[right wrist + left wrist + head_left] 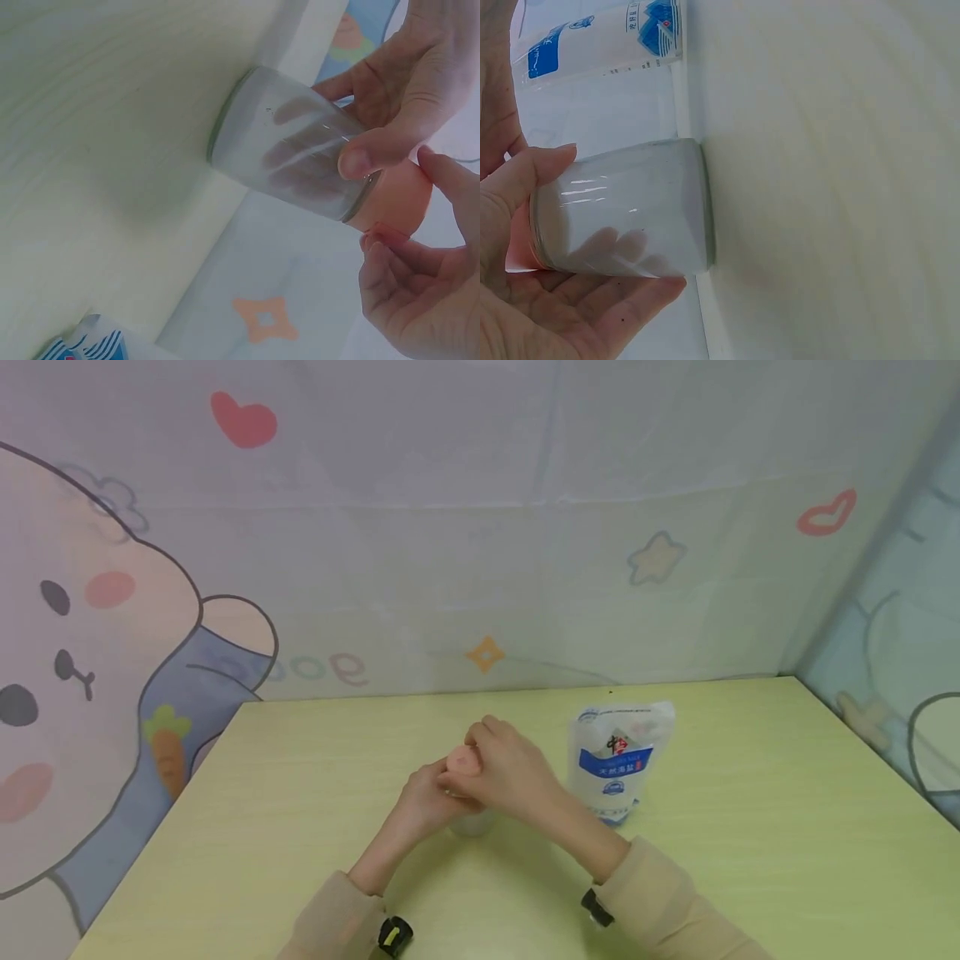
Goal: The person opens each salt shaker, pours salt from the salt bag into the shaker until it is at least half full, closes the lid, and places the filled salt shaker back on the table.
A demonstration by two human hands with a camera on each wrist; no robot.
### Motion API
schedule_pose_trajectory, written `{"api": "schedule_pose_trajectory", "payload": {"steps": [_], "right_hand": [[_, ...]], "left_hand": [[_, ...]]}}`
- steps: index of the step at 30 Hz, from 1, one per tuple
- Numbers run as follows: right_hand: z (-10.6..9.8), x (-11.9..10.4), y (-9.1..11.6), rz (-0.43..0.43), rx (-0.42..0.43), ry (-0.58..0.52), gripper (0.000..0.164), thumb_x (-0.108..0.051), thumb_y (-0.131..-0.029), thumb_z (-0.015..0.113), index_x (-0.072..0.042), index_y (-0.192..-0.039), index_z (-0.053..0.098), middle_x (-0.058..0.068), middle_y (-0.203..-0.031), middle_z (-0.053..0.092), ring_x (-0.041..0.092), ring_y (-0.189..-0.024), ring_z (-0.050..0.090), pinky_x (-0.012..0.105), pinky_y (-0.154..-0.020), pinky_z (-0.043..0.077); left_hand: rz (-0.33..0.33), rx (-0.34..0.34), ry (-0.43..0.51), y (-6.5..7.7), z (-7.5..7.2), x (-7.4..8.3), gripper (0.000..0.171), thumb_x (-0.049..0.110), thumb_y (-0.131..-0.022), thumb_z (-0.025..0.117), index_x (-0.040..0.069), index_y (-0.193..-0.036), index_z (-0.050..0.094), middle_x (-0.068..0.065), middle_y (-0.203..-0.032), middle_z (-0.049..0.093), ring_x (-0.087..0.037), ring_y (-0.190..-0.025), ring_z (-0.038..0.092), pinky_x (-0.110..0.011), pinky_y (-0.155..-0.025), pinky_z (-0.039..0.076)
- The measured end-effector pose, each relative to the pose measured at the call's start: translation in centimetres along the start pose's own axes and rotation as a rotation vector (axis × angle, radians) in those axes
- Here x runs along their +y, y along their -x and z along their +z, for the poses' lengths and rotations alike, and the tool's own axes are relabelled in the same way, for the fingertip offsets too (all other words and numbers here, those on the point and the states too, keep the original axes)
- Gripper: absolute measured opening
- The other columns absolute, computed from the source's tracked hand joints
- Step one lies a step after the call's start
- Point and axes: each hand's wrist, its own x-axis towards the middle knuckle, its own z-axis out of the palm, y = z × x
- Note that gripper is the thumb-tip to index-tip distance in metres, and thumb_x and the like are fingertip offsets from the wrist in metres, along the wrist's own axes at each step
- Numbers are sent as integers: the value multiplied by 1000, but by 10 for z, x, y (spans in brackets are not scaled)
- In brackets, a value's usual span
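Glass jar [289, 150] shows clearly in wrist views, barely in head.

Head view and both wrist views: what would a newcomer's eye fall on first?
The big cartoon animal on the cloth, left in the head view, probably comes first. Then comes the clear jar with its pink lid, near that view's middle: the left hand holds the jar, the right hand grips the lid. A white and blue bag stands on the table, right of the hands.
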Motion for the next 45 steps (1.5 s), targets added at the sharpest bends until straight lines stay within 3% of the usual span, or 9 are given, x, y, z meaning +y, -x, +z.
{"api": "schedule_pose_trajectory", "payload": {"steps": [5, 13, 19, 24, 30, 39, 42, 45], "right_hand": [[-3, 3, 0, -53, -21, -15, 40, -48, -74, 67, -12, -92, 63, -4, -91, 55, 9, -81, 48, 22, -68, 46], [-9, 6, 2, -233, -29, 42, 27, -35, -84, 60, -12, -98, 64, 0, -93, 59, 13, -86, 50, 26, -77, 45], [-10, 1, 2, -89, -36, 32, 54, -51, -75, 67, -8, -107, 60, 3, -101, 59, 17, -90, 54, 30, -77, 49], [-10, 0, 1, -35, -29, 18, 47, -52, -72, 69, -11, -93, 60, -2, -90, 56, 10, -77, 49, 23, -64, 45], [-10, 1, 0, -57, -56, -23, 38, -44, -75, 68, -11, -94, 63, -2, -92, 56, 9, -79, 50, 23, -68, 47], [-10, 5, 1, -231, -29, 24, 39, -37, -81, 63, -10, -109, 62, 2, -101, 61, 17, -93, 54, 30, -82, 48], [-9, 3, 1, -188, -32, 41, 50, -43, -79, 64, -10, -116, 58, 4, -108, 60, 19, -98, 55, 33, -84, 49], [-9, 0, 1, -109, -43, 47, 56, -51, -74, 67, -11, -113, 58, 3, -106, 60, 18, -94, 56, 32, -80, 50]], "left_hand": [[-19, -25, 25, 1, -2, 2, 23, 16, -70, 69, 14, -91, 61, 0, -76, 55, -12, -63, 46, -23, -53, 39], [-8, -66, 50, 3, -5, 2, 29, 15, -72, 68, 14, -100, 59, -2, -91, 62, -14, -73, 49, -23, -60, 41], [-1, -60, 14, 1, -5, 2, 23, 15, -72, 65, 17, -94, 59, 0, -75, 54, -12, -62, 43, -23, -53, 37], [-10, -65, -2, 0, -5, 2, 20, 17, -72, 64, 16, -92, 58, 1, -71, 50, -11, -59, 41, -22, -51, 36], [-17, -97, 48, 1, -6, 0, 22, 17, -72, 67, 14, -92, 57, 1, -74, 51, -11, -62, 42, -22, -53, 36], [-4, -101, 48, 2, -8, -2, 28, 17, -73, 68, 15, -100, 61, -2, -89, 62, -14, -73, 48, -24, -61, 41], [11, -95, 26, 2, -8, -1, 24, 15, -74, 66, 16, -97, 61, 0, -84, 61, -12, -68, 47, -23, -59, 40], [13, -88, 20, 1, -7, -1, 20, 16, -74, 66, 17, -94, 61, 2, -78, 59, -11, -64, 45, -23, -57, 40]]}}
